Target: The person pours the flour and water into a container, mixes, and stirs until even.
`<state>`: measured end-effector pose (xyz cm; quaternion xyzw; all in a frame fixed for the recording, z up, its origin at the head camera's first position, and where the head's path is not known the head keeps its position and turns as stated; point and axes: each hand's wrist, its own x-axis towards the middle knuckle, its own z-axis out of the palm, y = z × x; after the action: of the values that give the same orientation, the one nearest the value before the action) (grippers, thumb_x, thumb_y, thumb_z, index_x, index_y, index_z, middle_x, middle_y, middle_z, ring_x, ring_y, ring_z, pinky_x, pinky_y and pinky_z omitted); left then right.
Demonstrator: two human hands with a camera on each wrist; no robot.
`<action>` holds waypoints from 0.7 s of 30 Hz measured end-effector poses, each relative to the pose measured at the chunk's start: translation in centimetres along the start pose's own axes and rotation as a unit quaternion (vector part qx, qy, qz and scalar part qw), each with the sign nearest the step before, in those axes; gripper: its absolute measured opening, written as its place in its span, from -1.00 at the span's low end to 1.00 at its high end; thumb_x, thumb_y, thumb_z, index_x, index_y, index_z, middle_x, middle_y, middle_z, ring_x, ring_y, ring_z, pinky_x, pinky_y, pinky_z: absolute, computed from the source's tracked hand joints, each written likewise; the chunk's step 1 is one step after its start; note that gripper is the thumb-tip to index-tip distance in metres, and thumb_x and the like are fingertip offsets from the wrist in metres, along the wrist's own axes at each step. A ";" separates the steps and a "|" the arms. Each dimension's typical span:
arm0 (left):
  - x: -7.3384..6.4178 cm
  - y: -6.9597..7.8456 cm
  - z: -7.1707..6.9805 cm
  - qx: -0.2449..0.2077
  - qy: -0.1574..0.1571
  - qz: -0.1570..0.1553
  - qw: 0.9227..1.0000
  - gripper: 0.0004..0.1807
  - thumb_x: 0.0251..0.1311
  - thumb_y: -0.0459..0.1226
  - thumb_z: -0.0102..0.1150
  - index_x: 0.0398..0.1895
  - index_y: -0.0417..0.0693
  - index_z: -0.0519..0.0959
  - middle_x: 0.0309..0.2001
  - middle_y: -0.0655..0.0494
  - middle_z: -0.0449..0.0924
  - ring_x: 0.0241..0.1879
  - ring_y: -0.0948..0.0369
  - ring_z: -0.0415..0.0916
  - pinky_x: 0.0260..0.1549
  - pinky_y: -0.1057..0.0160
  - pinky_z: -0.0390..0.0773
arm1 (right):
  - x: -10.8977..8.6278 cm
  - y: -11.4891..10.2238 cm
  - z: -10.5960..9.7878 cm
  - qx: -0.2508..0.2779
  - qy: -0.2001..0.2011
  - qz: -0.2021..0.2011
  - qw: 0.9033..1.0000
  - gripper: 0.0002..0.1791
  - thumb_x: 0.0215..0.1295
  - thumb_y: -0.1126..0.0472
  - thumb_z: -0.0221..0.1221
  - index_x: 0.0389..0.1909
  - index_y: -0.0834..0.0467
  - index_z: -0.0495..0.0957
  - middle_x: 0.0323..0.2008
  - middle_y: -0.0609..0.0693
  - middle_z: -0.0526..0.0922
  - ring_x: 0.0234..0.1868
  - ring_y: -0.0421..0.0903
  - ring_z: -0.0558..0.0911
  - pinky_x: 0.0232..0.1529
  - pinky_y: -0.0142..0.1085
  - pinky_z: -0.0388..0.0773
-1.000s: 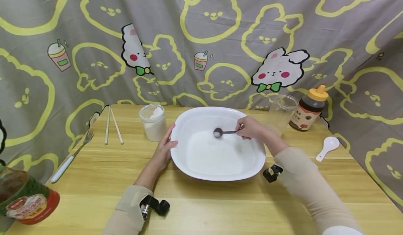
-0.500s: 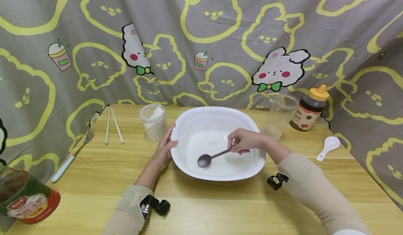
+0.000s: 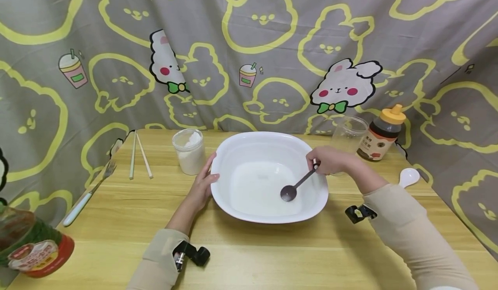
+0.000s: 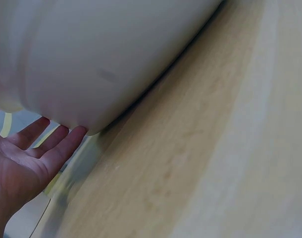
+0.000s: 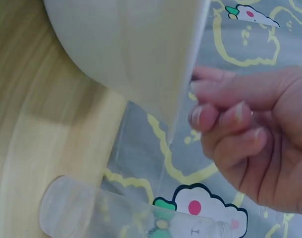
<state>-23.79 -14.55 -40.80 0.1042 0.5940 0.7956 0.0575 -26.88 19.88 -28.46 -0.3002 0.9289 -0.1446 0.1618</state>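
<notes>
A white oval basin stands in the middle of the table, its floor pale and shiny like a thin liquid. My left hand holds its left rim, thumb lapping over the edge. In the left wrist view, the fingertips touch the basin's outer wall. My right hand grips a dark long-handled spoon by the handle end at the basin's right rim. The spoon's bowl is low inside the basin, toward its front right. From the right wrist, the hand appears with fingers curled; the basin wall hides the spoon's bowl.
A jar of white powder stands left of the basin. Behind the right hand are a clear container and a honey bottle. A white spoon lies right; chopsticks, a fork and a large bottle are left.
The spoon's bowl has swept from the basin's upper middle to the front left, then right to the front right. My right hand has shifted right to the rim. My left hand has stayed.
</notes>
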 end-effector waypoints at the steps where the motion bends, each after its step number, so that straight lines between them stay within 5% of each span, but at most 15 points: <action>1: 0.0 0.0 0.0 -0.001 -0.001 0.000 1.000 -0.28 0.04 -0.35 -0.11 0.31 0.23 -0.02 0.17 -0.19 0.13 0.02 -0.20 0.20 -0.20 -0.04 0.40 | 0.0 0.1 -0.2 -0.015 0.013 0.005 1.000 -0.75 -0.20 0.58 -0.01 -0.62 0.17 0.45 -0.68 -0.05 0.38 -0.65 -0.15 0.32 -0.64 -0.36 0.28; 6: 0.1 0.1 0.0 -0.003 -0.003 0.003 1.000 -0.28 0.03 -0.35 -0.10 0.31 0.23 -0.02 0.15 -0.24 0.14 0.00 -0.21 0.21 -0.26 0.04 0.46 | 0.7 0.6 -0.3 -0.033 0.067 0.036 0.997 -0.79 -0.22 0.56 -0.02 -0.60 0.21 0.46 -0.64 -0.03 0.39 -0.58 -0.10 0.34 -0.58 -0.34 0.29; 12: 0.1 0.1 0.0 -0.004 -0.006 0.007 1.000 -0.27 0.03 -0.35 -0.10 0.31 0.21 -0.03 0.16 -0.23 0.13 0.00 -0.21 0.22 -0.24 0.02 0.44 | 2.7 1.0 1.2 0.103 0.076 0.065 0.990 -0.88 -0.03 0.46 0.01 -0.42 0.32 0.47 -0.69 0.01 0.41 -0.68 -0.16 0.35 -0.69 -0.39 0.28; 17: 0.1 0.0 -0.1 -0.004 -0.005 0.005 1.000 -0.27 0.02 -0.35 -0.11 0.31 0.22 -0.02 0.15 -0.23 0.14 0.01 -0.22 0.20 -0.21 -0.01 0.42 | 4.6 0.0 3.2 0.204 0.078 0.041 0.975 -0.91 0.02 0.46 0.04 -0.40 0.37 0.44 -0.72 0.04 0.44 -0.73 -0.17 0.36 -0.73 -0.39 0.29; 21: 0.1 0.0 0.0 -0.013 -0.009 0.007 1.000 -0.28 0.04 -0.37 -0.13 0.31 0.19 -0.04 0.17 -0.23 0.11 0.03 -0.23 0.16 -0.21 0.01 0.42 | 5.6 -1.3 4.5 0.244 0.044 0.010 0.969 -0.88 0.05 0.43 0.06 -0.36 0.38 0.46 -0.74 0.03 0.46 -0.74 -0.17 0.38 -0.74 -0.40 0.31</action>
<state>-23.85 -14.49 -40.83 0.1150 0.5825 0.8025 0.0591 -28.76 14.65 -33.28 -0.2360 0.8744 -0.3784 0.1910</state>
